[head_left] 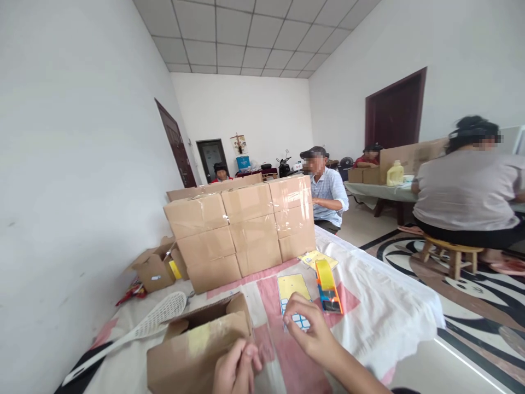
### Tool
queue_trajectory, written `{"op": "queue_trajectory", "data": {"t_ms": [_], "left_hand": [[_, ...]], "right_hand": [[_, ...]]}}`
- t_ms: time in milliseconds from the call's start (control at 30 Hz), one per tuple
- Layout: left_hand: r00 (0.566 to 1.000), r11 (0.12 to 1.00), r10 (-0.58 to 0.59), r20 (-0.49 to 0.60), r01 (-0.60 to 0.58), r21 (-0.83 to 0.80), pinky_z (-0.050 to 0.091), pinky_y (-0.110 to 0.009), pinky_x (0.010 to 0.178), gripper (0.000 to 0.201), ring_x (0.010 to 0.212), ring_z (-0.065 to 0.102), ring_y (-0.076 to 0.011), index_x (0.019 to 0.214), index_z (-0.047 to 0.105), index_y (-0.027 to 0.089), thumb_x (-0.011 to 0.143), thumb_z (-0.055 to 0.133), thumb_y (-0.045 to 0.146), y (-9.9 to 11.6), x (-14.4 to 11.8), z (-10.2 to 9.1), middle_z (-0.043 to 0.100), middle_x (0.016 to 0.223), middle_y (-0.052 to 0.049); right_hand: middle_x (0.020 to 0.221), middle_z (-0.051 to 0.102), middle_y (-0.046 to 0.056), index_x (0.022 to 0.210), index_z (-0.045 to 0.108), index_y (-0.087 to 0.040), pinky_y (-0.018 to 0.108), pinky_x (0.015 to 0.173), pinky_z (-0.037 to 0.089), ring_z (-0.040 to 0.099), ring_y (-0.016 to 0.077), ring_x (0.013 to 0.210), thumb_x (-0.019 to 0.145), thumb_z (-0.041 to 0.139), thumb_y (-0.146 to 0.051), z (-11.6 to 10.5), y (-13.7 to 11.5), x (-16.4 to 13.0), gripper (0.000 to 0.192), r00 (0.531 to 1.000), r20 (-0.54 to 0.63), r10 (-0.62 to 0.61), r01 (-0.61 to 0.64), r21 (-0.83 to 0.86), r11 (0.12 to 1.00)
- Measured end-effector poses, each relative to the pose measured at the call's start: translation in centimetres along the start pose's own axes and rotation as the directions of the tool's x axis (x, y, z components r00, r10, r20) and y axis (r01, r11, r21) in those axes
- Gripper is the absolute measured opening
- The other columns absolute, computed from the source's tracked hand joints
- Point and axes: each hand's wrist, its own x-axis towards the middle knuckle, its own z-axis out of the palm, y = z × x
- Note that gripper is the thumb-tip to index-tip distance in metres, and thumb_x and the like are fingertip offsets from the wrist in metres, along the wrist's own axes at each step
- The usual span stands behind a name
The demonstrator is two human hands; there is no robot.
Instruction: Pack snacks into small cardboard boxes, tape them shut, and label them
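Observation:
My left hand [238, 368] is closed, fingers curled against the thumb, at the near right corner of an open cardboard box [197, 355]. What it holds, if anything, is hidden. My right hand [308, 328] hovers right of the box with its fingers bent in a pinch; I cannot make out anything in them. Under and behind it lies a yellow sheet with blue-outlined squares [294, 285]. Just beyond, an orange and blue tape dispenser [332, 298] carries a roll of yellow tape [325, 274].
Stacked taped cartons [254, 238] form a wall across the table. On the left are a white flyswatter-like racket [164, 314] and a small open carton [158, 268]. Another yellow sheet [324, 259] lies beside the stack. A person [330, 186] sits beyond; another [467, 186] sits right.

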Motion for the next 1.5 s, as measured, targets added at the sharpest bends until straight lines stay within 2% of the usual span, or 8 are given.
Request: {"op": "queue_trajectory", "data": {"t_ms": [100, 233, 433, 600, 733, 900, 1200, 1500], "left_hand": [[0.964, 0.966, 0.214, -0.158, -0.185, 0.182, 0.054, -0.027, 0.072, 0.038, 0.071, 0.071, -0.0173, 0.099, 0.070, 0.021, 0.102, 0.040, 0.044, 0.8, 1.4, -4.0, 0.076, 0.084, -0.004], [0.845, 0.697, 0.515, -0.143, -0.316, 0.644, 0.049, -0.038, 0.099, 0.029, 0.112, 0.067, -0.0253, 0.114, 0.071, 0.023, 0.098, 0.049, 0.035, 0.0, 3.2, -8.8, 0.073, 0.122, -0.008], [0.917, 0.450, 0.385, -0.105, -0.088, 0.889, 0.024, -0.056, 0.118, 0.044, 0.145, 0.039, -0.0326, 0.140, 0.057, 0.023, 0.099, 0.048, 0.038, -0.3, 3.5, -10.0, 0.046, 0.156, -0.011], [0.963, 0.492, 0.270, 0.016, -0.152, 0.857, 0.010, -0.063, 0.122, 0.040, 0.140, 0.046, -0.0306, 0.137, 0.060, 0.028, 0.103, 0.039, 0.032, 1.0, 3.2, -10.3, 0.064, 0.139, -0.007], [0.977, 0.551, 0.185, 0.107, -0.193, 0.812, 0.027, -0.059, 0.118, 0.035, 0.111, 0.067, -0.0267, 0.123, 0.070, 0.027, 0.103, 0.042, 0.036, 1.4, 2.9, -11.3, 0.072, 0.125, -0.006], [0.963, 0.571, 0.183, 0.198, -0.268, 0.776, 0.019, -0.063, 0.121, 0.051, 0.136, 0.051, -0.0319, 0.141, 0.057, 0.026, 0.093, 0.061, 0.046, 1.1, 2.4, -11.9, 0.062, 0.142, -0.007], [0.967, 0.551, 0.106, 0.231, -0.250, 0.796, 0.019, -0.064, 0.122, 0.052, 0.142, 0.045, -0.0303, 0.143, 0.055, 0.026, 0.094, 0.062, 0.039, 0.8, 1.7, -12.0, 0.053, 0.150, -0.005], [0.965, 0.522, 0.138, 0.223, -0.262, 0.811, 0.020, -0.064, 0.122, 0.052, 0.140, 0.047, -0.0326, 0.143, 0.055, 0.025, 0.094, 0.060, 0.043, 0.9, 1.7, -11.9, 0.055, 0.149, -0.008]], "right_hand": [[0.082, 0.056, 0.003, 0.077, 0.059, -0.021, 0.032, 0.074, 0.044, 0.058, 0.0183, 0.080, 0.097, 0.054, -0.028, 0.6, 0.2, 0.4, 0.022, 0.999, -0.002, -0.032, 0.032, 0.005, 0.999], [0.084, 0.054, 0.003, 0.075, 0.060, -0.021, 0.033, 0.076, 0.045, 0.057, 0.0187, 0.082, 0.097, 0.055, -0.029, 1.8, -0.3, 1.2, 0.023, 0.999, 0.018, -0.036, 0.036, 0.000, 0.999], [0.094, 0.058, 0.006, 0.078, 0.066, -0.021, 0.037, 0.084, 0.046, 0.059, 0.0211, 0.092, 0.095, 0.060, -0.030, 4.0, -2.6, 2.4, 0.020, 0.995, 0.062, -0.077, 0.077, -0.001, 0.997], [0.101, 0.064, 0.008, 0.072, 0.074, -0.024, 0.043, 0.094, 0.042, 0.058, 0.0254, 0.104, 0.090, 0.068, -0.037, 5.5, -4.7, 3.7, 0.023, 0.990, 0.138, -0.029, 0.021, 0.062, 0.998], [0.111, 0.068, 0.006, 0.067, 0.076, -0.026, 0.045, 0.102, 0.039, 0.058, 0.0270, 0.112, 0.082, 0.076, -0.042, 6.4, -6.5, 5.3, 0.022, 0.966, 0.213, 0.147, -0.210, 0.312, 0.927], [0.113, 0.069, 0.006, 0.069, 0.078, -0.025, 0.042, 0.101, 0.042, 0.059, 0.0263, 0.114, 0.079, 0.076, -0.043, 7.9, -6.2, 8.1, 0.021, 0.866, 0.377, 0.327, -0.466, 0.375, 0.802], [0.115, 0.067, 0.008, 0.068, 0.072, -0.021, 0.042, 0.107, 0.037, 0.059, 0.0252, 0.116, 0.071, 0.080, -0.037, 11.7, 2.4, 9.8, 0.019, 0.916, 0.280, 0.287, -0.304, 0.018, 0.952], [0.117, 0.066, 0.008, 0.079, 0.074, -0.022, 0.042, 0.108, 0.036, 0.060, 0.0239, 0.119, 0.082, 0.074, -0.035, 10.9, 2.1, 8.7, 0.013, 0.934, 0.318, 0.161, -0.196, 0.081, 0.977]]}}
